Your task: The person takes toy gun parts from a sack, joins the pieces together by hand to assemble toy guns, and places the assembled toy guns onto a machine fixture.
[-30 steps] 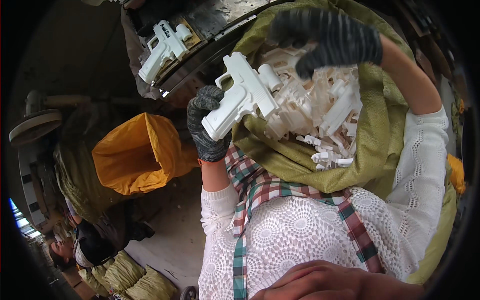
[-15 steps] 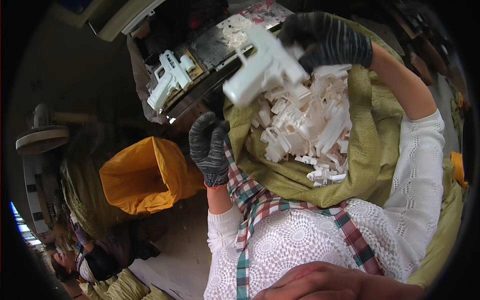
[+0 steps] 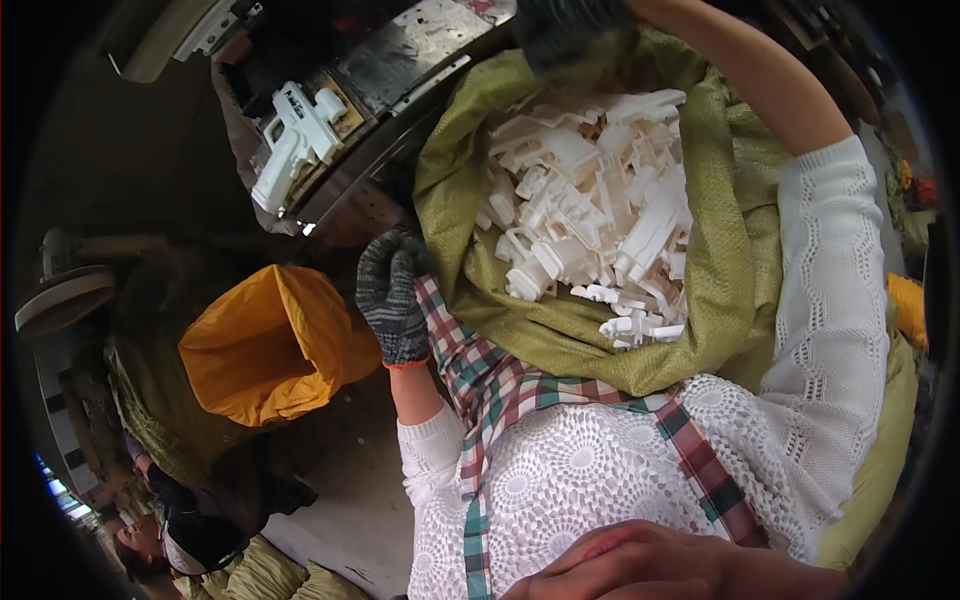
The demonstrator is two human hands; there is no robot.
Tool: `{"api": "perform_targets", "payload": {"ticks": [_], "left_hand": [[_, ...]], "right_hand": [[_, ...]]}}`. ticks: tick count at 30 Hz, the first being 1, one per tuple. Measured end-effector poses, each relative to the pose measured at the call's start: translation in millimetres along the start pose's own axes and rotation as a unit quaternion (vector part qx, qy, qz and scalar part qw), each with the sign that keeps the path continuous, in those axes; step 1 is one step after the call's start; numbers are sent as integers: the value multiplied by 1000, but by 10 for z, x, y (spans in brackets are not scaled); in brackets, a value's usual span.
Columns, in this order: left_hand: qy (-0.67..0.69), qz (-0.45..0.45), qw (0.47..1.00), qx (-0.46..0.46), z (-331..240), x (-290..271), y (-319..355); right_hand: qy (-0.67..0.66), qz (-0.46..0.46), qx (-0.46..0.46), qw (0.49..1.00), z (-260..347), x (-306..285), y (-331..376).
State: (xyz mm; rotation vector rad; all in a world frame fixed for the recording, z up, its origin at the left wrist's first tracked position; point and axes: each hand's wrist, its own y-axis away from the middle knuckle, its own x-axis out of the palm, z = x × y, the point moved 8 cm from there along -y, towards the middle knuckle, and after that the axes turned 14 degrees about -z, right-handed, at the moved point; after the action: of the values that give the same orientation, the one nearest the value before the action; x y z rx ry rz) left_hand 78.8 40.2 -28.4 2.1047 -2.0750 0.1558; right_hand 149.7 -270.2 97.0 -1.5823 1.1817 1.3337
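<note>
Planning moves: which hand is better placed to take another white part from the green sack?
Likely left: left hand sits at the sack rim beside the white parts; right hand is raised, blurred.

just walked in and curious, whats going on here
A person in knit gloves sits over a green sack full of white plastic parts. The left hand rests at the sack's edge, holding nothing visible. The right hand is raised at the top of the picture, blurred, so any grip is unclear. One white part lies on the machine; an orange bag stands open alongside.
</note>
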Motion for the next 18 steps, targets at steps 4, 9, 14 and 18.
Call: {"api": "perform_targets", "payload": {"ticks": [4, 9, 14, 18], "left_hand": [[-7, 58, 998, 7, 12, 291, 52], [-11, 126, 992, 30, -14, 429, 269], [-188, 185, 946, 187, -147, 472, 370], [-186, 247, 909, 281, -413, 933, 536]], "right_hand": [[43, 184, 19, 982, 431, 553, 712], [93, -82, 38, 992, 327, 793, 873], [-26, -184, -97, 978, 372, -99, 841], [-200, -236, -136, 941, 511, -699, 965]]}}
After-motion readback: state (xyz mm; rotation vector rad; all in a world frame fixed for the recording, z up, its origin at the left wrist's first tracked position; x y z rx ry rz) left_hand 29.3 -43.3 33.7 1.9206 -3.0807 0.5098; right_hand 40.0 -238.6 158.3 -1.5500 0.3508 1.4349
